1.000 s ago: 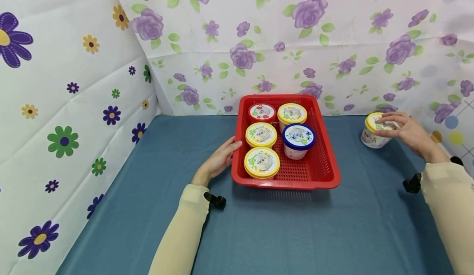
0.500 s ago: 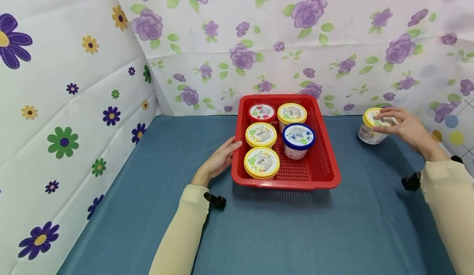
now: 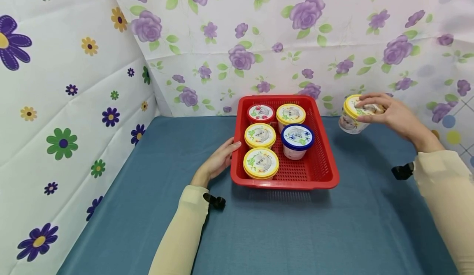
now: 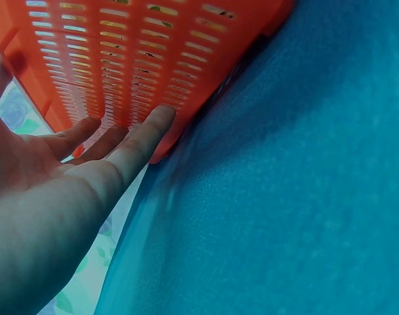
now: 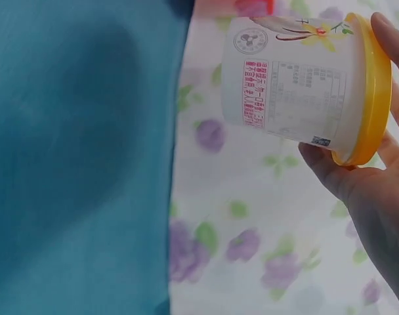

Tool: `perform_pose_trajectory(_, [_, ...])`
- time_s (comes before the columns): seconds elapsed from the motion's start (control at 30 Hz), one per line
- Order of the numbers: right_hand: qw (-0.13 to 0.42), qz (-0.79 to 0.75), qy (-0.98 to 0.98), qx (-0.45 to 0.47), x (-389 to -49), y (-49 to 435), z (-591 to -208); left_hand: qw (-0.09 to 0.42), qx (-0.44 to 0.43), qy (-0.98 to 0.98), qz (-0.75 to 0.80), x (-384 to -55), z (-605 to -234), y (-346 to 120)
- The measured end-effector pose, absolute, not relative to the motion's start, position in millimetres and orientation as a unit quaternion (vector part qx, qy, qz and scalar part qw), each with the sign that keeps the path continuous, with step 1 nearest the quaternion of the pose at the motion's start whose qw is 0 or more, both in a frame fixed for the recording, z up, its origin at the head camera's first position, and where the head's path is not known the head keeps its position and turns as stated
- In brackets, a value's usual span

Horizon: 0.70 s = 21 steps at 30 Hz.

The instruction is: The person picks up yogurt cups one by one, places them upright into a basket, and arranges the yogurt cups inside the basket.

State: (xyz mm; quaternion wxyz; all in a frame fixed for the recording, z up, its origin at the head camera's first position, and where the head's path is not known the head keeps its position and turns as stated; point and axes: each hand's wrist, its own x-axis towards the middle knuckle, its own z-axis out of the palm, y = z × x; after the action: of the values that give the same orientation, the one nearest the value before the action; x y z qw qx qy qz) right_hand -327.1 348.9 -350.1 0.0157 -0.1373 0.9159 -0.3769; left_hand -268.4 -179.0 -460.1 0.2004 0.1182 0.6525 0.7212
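My right hand [image 3: 398, 116] pinches a pudding cup [image 5: 285, 79] by its yellow lid, thumb and fingers around the lid's edge. The white cup, printed with a vanilla flower, hangs slightly tilted above the cloth, right of the red basket [image 3: 335, 172]. My left hand [image 3: 219, 158] is at the basket's left side, its thumb at the rim. In the left wrist view the fingers [image 4: 144, 134] stretch out against the slotted outer wall. Inside the basket stand several yellow-lidded cups [image 3: 261, 163], a red-lidded cup [image 3: 261, 113] and a blue-lidded cup [image 3: 297, 136].
A blue cloth [image 3: 289, 234] covers the table. Behind it hangs a floral sheet [image 3: 207, 28], and another flower-printed sheet [image 3: 74, 151] runs along the left. The basket's front right portion shows bare slotted floor [image 3: 296, 174].
My right hand has lifted the yellow-lidded pudding cup off the table and carried it left toward the basket. The left hand and the basket stay in place.
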Motion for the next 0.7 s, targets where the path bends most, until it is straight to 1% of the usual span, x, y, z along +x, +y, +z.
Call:
perform_pose_trajectory(0.23, [0.0, -0.4, 0.898, -0.184, -321.7, 327.9, -332.6, 0.199, 0.119, 0.655, 0.719, -267.6, -459.9, -179.4])
perform_pose_trajectory(0.37, [-0.006, -0.402, 0.894, -0.196, -317.8, 317.5, -323.2, 0.2, 0.114, 0.654, 0.72, -267.7, -460.0, -179.4])
perform_pose_trajectory(0.47, [-0.002, -0.402, 0.894, -0.198, -315.0, 307.4, -314.5, 0.202, 0.11, 0.654, 0.721, -267.7, -460.1, -179.7])
perform_pose_trajectory(0.7, [0.028, -0.419, 0.879, -0.225, -310.8, 278.9, -294.4, 0.203, 0.107, 0.653, 0.722, -267.4, -459.4, -178.8])
